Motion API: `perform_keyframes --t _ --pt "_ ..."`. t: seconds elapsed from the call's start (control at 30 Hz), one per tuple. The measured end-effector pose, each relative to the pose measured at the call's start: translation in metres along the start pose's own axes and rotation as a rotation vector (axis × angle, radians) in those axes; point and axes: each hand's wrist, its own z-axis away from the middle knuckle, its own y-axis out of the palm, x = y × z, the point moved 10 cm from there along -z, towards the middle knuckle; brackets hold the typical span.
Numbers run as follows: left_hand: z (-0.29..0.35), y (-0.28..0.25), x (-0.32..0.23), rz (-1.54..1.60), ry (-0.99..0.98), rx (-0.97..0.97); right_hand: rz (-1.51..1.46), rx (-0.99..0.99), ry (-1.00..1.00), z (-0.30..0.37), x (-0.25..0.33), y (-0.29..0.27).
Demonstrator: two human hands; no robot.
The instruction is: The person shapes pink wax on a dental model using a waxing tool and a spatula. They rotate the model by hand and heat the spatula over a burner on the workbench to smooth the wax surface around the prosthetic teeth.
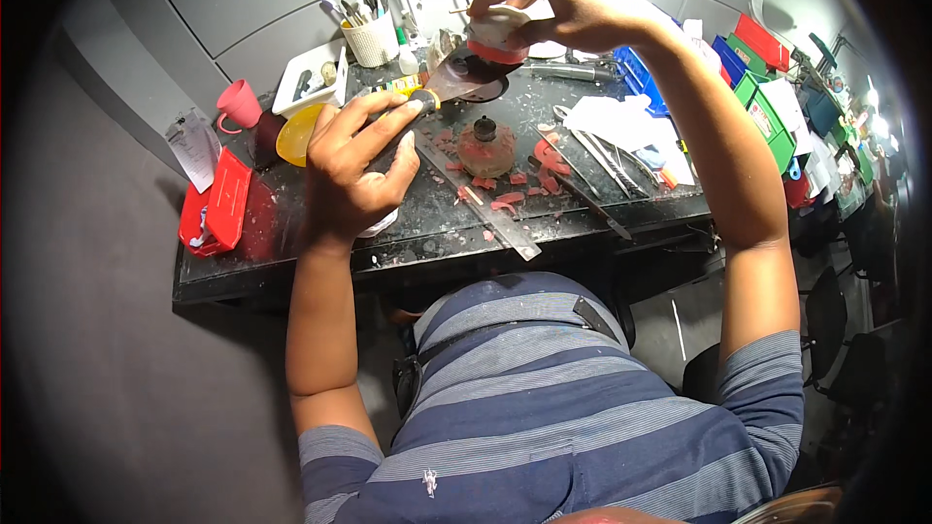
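Note:
My left hand (357,163) is closed around the dark handle of a broad-bladed spatula (464,81), which slants up to the right. Raised over the far part of the bench, my right hand (563,12) grips a whitish plaster dental cast (499,25). Along the cast's lower edge runs a band of red wax (497,51). The spatula's dark blade lies just under this wax; whether they touch I cannot tell. Below stands a squat, wax-smeared spirit burner (485,147) with a black top, and pinkish-red wax scraps (549,157) are scattered around it.
A steel ruler (500,223) and a long thin blade (587,202) lie near the front edge. At left are a red box (216,204), pink mug (239,104) and yellow bowl (299,134). A tool basket (372,42) stands behind; papers (612,124) and green bins (762,116) crowd the right.

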Motion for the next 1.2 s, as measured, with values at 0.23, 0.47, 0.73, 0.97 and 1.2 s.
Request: perform_keyframes --t 0.23,0.47,0.73,0.97,1.2 --pt "-0.001 0.002 0.006 0.010 -0.012 -0.007 0.051 0.057 0.009 -0.009 -0.010 0.010" --pt "-0.004 0.002 0.005 -0.005 0.002 -0.011 0.094 0.085 0.044 -0.013 -0.006 0.012" --pt "-0.006 0.007 0.005 -0.004 -0.006 -0.004 0.210 0.151 0.183 -0.013 -0.008 0.008" --pt "-0.006 0.005 0.010 -0.016 -0.006 -0.012 0.228 0.159 0.229 -0.011 -0.004 0.006" --pt "-0.007 0.004 0.013 -0.009 -0.007 -0.008 0.135 0.145 0.143 -0.012 -0.006 0.008"
